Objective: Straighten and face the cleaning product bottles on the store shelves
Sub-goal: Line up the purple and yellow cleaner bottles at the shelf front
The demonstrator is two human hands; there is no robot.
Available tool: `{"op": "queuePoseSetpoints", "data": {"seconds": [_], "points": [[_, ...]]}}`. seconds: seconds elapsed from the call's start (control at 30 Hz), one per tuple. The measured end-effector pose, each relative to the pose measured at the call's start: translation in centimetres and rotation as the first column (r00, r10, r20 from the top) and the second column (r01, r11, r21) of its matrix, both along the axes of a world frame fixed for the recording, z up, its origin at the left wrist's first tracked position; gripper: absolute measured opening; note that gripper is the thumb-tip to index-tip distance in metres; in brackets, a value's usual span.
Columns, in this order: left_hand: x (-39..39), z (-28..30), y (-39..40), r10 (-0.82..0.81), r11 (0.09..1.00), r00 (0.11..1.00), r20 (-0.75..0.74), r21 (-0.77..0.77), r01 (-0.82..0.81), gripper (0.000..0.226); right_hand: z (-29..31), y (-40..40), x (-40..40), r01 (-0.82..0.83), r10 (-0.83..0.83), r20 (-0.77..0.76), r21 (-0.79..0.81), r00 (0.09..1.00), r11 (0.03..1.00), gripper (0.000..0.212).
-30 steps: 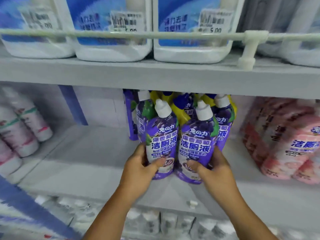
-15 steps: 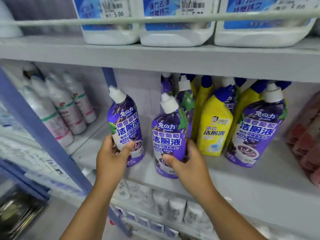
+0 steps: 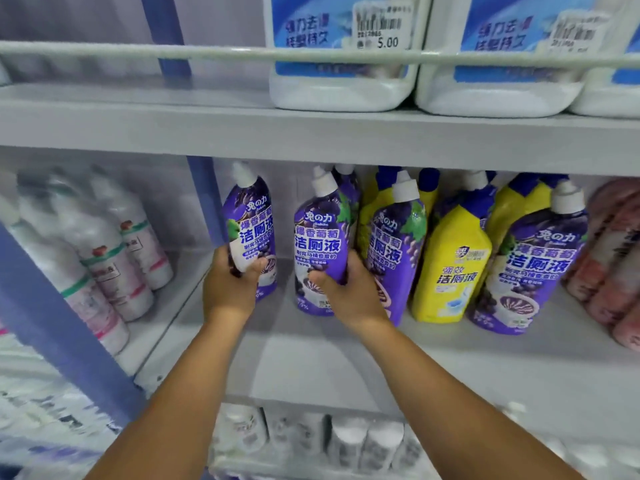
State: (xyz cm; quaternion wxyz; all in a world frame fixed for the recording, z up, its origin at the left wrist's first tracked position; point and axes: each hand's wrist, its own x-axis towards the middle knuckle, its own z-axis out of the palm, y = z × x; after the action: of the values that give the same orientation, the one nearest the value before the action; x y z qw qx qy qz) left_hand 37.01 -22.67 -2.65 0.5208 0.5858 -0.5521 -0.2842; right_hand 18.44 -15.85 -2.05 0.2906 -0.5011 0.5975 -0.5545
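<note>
Two hands reach up onto the middle shelf (image 3: 346,368), arms extended. Left hand (image 3: 228,289) grips the left purple bottle (image 3: 251,230) near the shelf's left edge; right hand (image 3: 346,292) grips the second purple bottle (image 3: 320,244) just beside it. Both upright, labels forward.

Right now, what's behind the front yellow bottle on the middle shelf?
Behind the front yellow bottle stand more yellow bottles with blue caps and at least one purple bottle. Only their tops and shoulders show; how many rows go back is hidden.
</note>
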Motion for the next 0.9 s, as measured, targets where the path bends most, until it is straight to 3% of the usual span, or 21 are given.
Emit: {"op": "queuePoseSetpoints", "data": {"seconds": [0.2, 0.27, 0.3, 0.37, 0.43, 0.5, 0.6, 0.73, 0.9], "points": [[-0.5, 0.6, -3.9, -0.151, 0.988, 0.989, 0.009, -0.031, 0.151, 0.041, 0.8, -2.5, 1.4, 0.005, -0.006, 0.007, 0.046, 1.000, 0.999, 0.045], [-0.6, 1.0, -4.5, -0.165, 0.986, 0.986, -0.024, 0.011, 0.166, 0.040, 1.2, -2.9, 1.5, 0.024, -0.017, -0.062, 0.102, 0.998, 0.995, 0.046], [-0.6, 1.2, -4.2, -0.143, 0.990, 0.989, -0.028, -0.002, 0.143, 0.036, 1.4, -2.4, 1.5, 0.041, -0.028, -0.112, 0.116, 0.993, 0.992, 0.046], [-0.8, 1.6, -2.4, 0.055, 0.989, 0.997, -0.049, -0.134, -0.061, 0.029, 1.3, -0.4, 1.3, 0.073, -0.064, -0.101, 0.087, 0.993, 0.994, 0.039], [-2.1, 1.9, 1.3, 0.135, 0.941, 0.979, -0.152, -0.290, -0.175, 0.015, 1.0, 3.7, 0.6, 0.192, -0.192, -0.018, -0.006, 0.981, 0.981, 0.009], [-5.0, 1.8, 5.6, -0.106, 0.926, 0.978, -0.179, -0.377, 0.031, 0.010, 1.2, 7.8, -0.6, 0.347, -0.345, 0.040, -0.137, 0.938, 0.928, 0.010], [-9.0, 0.2, 8.5, -0.341, 0.910, 0.931, -0.130, -0.296, 0.291, 0.015, 1.3, 9.3, -3.1, 0.449, -0.460, 0.015, -0.247, 0.888, 0.859, 0.022], [-10.7, -0.6, 8.5, -0.365, 0.931, 0.903, -0.227, -0.116, 0.347, 0.026, 0.6, 7.0, -5.2, 0.315, -0.322, -0.056, -0.107, 0.945, 0.943, 0.052], [-11.4, -0.5, 8.7, -0.479, 0.877, 0.857, -0.191, -0.060, 0.477, 0.053, 0.4, 5.7, -6.9, 0.246, -0.250, -0.128, -0.049, 0.960, 0.968, 0.038]]}}
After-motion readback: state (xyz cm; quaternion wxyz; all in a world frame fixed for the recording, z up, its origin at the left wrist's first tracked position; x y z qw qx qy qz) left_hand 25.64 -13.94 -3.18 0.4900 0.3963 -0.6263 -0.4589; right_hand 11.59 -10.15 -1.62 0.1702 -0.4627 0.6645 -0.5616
